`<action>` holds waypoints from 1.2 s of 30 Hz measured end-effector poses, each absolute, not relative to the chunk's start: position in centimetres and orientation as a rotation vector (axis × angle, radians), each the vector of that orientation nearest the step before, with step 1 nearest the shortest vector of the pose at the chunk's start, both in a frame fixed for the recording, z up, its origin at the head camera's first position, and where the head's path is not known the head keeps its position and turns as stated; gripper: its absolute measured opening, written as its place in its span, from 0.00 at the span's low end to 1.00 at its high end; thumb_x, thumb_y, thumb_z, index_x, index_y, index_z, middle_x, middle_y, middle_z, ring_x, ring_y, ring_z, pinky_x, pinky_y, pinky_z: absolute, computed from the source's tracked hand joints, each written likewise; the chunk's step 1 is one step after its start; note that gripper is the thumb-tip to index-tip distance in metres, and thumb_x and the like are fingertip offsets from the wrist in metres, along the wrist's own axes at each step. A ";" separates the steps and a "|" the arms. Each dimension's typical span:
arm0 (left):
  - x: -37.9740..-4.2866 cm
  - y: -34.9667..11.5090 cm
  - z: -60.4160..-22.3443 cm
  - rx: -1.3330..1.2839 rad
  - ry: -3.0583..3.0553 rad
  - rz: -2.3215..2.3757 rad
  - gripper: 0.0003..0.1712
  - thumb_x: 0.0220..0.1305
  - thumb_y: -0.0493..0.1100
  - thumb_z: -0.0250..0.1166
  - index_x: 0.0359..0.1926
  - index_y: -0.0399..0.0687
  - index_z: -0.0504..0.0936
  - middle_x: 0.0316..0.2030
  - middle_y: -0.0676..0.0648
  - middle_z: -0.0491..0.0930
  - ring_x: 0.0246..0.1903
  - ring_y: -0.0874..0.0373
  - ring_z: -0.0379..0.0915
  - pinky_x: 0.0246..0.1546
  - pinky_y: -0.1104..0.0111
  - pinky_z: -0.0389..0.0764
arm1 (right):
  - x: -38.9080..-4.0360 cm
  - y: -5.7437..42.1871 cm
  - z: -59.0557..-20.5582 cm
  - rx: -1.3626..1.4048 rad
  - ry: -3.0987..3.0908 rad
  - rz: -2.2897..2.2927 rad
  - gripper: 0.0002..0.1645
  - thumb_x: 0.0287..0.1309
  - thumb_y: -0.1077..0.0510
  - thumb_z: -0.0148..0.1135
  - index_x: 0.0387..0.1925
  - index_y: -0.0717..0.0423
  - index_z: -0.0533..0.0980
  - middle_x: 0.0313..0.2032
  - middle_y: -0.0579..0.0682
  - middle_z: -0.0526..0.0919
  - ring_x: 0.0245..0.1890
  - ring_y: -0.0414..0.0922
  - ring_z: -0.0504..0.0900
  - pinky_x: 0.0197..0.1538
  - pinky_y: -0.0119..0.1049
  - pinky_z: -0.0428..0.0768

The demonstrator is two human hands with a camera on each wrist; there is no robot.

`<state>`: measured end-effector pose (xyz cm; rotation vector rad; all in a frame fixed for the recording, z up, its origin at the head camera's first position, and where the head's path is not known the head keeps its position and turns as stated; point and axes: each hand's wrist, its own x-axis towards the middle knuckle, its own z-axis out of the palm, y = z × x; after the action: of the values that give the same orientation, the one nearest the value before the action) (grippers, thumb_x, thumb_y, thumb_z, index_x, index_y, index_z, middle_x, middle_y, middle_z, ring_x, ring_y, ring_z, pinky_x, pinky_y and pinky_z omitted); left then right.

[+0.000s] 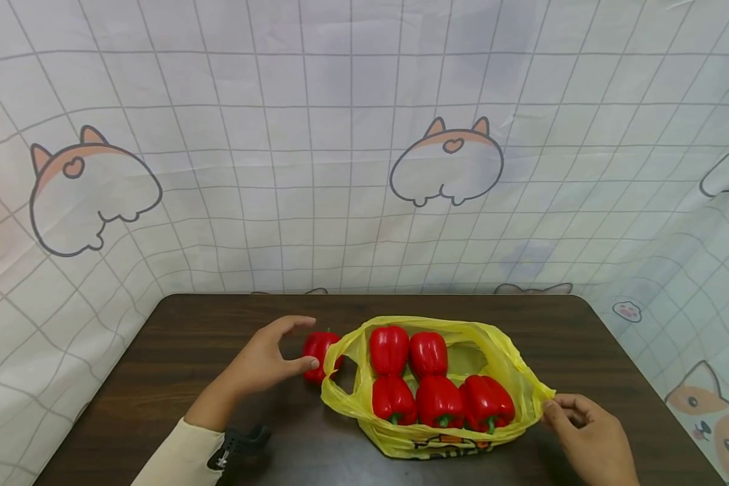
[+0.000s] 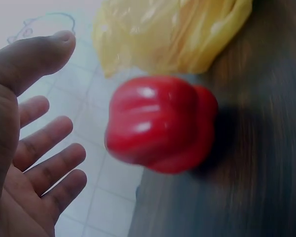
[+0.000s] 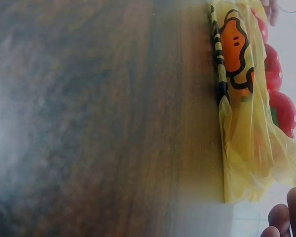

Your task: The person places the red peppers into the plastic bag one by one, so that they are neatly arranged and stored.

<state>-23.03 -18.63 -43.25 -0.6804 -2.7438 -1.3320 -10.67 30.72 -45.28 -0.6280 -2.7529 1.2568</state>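
Observation:
A yellow plastic bag (image 1: 401,442) lies with its mouth wide on the table, and several red bell peppers (image 1: 440,401) sit inside it in two rows. One more red bell pepper (image 2: 155,123) stands on the table just left of the bag, partly behind its handle loop in the head view. My left hand (image 1: 261,358) is beside that loose pepper, thumb and fingers spread apart, holding nothing. At the bag's right end, my right hand (image 1: 592,432) pinches the yellow edge between thumb and fingers. Only some right fingertips (image 3: 281,217) show in the right wrist view.
The dark wooden table (image 1: 176,358) has its far edge against a white grid-patterned cloth (image 1: 316,169) with cartoon animals. This cloth also rises at both sides. A black band (image 1: 237,445) is on the left wrist, below a pale sleeve (image 1: 182,459).

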 end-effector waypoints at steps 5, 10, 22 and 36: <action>-23.2 -19.5 -43.8 -0.684 -2.781 -1.292 0.41 0.54 0.50 0.81 0.68 0.50 0.75 0.64 0.49 0.76 0.64 0.40 0.70 0.63 0.40 0.70 | -10.6 30.8 -45.2 -0.617 -2.758 1.272 0.28 0.72 0.42 0.59 0.54 0.64 0.79 0.36 0.50 0.90 0.36 0.46 0.88 0.33 0.37 0.82; -23.5 -19.8 -44.4 -0.694 -2.825 -1.282 0.45 0.53 0.48 0.81 0.70 0.48 0.72 0.66 0.48 0.73 0.64 0.38 0.69 0.62 0.41 0.71 | -10.5 30.9 -45.4 -0.621 -2.753 1.274 0.28 0.72 0.42 0.60 0.53 0.64 0.79 0.36 0.50 0.90 0.35 0.45 0.88 0.32 0.36 0.81; -24.2 -19.8 -46.1 -0.755 -2.896 -1.290 0.51 0.51 0.45 0.83 0.74 0.52 0.67 0.70 0.48 0.70 0.66 0.41 0.68 0.66 0.43 0.68 | -10.3 30.7 -45.4 -0.644 -2.736 1.271 0.27 0.72 0.42 0.60 0.52 0.63 0.80 0.35 0.49 0.89 0.34 0.45 0.87 0.32 0.37 0.81; -24.5 -19.4 -47.0 -0.837 -2.878 -1.296 0.52 0.51 0.40 0.82 0.75 0.51 0.65 0.69 0.46 0.69 0.65 0.44 0.69 0.64 0.45 0.71 | -10.2 30.7 -45.3 -0.626 -2.730 1.278 0.27 0.71 0.42 0.61 0.52 0.62 0.80 0.35 0.49 0.89 0.36 0.45 0.87 0.32 0.36 0.80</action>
<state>-24.53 -19.37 -46.97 -0.8374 -2.8778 -1.2959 -10.19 30.70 -45.25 -0.6264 -2.7305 1.2779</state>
